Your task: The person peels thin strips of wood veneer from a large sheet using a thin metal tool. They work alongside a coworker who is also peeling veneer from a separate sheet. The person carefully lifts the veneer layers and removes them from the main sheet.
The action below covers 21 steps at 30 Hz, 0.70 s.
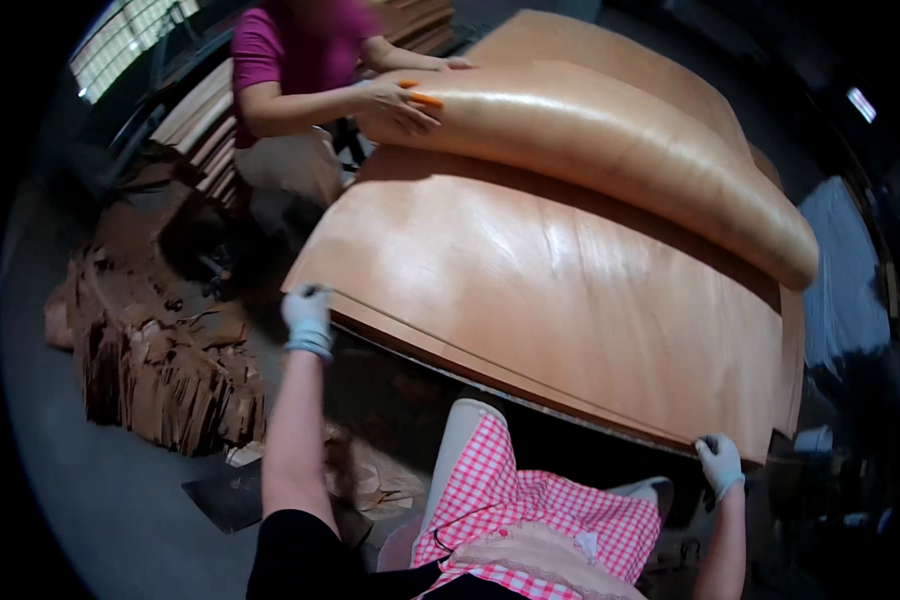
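Observation:
A large, thin wood veneer sheet [530, 270] lies in front of me on a stack of similar sheets. My left hand [308, 318], in a pale glove with dark fingertips, is closed on its near left corner. At the near right corner, my gloved right hand [720, 464] pinches the edge between thumb and fingers. Farther back, another veneer sheet [610, 130] curls over in a wide roll across the stack. A co-worker's hands [402, 105] press on the left end of that roll, with a slim orange object held in one of them.
The co-worker in a purple shirt [300, 70] stands at the far left. Torn veneer scraps [160, 350] are heaped on the floor to my left. A dark flat piece [225, 495] lies nearby. Pale sheeting [842, 270] covers something at the right.

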Tool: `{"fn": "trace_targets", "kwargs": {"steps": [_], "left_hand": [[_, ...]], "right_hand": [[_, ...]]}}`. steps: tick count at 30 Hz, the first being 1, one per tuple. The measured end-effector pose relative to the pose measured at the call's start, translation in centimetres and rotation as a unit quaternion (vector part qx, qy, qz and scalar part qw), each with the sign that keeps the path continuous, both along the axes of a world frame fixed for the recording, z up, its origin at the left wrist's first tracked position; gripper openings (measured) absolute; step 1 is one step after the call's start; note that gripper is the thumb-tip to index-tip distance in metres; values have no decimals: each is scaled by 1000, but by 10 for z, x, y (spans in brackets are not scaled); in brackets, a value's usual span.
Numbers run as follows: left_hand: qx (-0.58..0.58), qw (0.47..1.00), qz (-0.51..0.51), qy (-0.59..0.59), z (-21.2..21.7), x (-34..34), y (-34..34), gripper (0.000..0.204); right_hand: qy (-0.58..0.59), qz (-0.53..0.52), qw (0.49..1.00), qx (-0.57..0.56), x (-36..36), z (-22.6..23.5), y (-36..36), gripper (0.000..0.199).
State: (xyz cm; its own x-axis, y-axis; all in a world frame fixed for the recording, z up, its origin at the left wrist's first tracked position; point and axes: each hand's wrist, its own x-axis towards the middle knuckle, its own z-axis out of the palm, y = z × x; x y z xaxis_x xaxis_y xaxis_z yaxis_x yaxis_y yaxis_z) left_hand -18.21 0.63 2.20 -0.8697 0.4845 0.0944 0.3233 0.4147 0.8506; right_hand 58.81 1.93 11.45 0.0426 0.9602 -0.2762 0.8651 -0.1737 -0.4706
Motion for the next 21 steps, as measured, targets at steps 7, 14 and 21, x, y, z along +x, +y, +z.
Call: {"fn": "trace_targets", "kwargs": {"steps": [7, 14, 21], "left_hand": [[-176, 984, -17, 35, -44, -61, 9, 34], [-125, 990, -50, -51, -37, -110, -1, 27], [-115, 917, -244, 294, 9, 248, 59, 66]], "right_hand": [[-148, 29, 985, -84, -17, -14, 30, 42], [-166, 76, 972, -151, -37, -42, 59, 42], [-183, 105, 951, -227, -26, -44, 64, 41]]}}
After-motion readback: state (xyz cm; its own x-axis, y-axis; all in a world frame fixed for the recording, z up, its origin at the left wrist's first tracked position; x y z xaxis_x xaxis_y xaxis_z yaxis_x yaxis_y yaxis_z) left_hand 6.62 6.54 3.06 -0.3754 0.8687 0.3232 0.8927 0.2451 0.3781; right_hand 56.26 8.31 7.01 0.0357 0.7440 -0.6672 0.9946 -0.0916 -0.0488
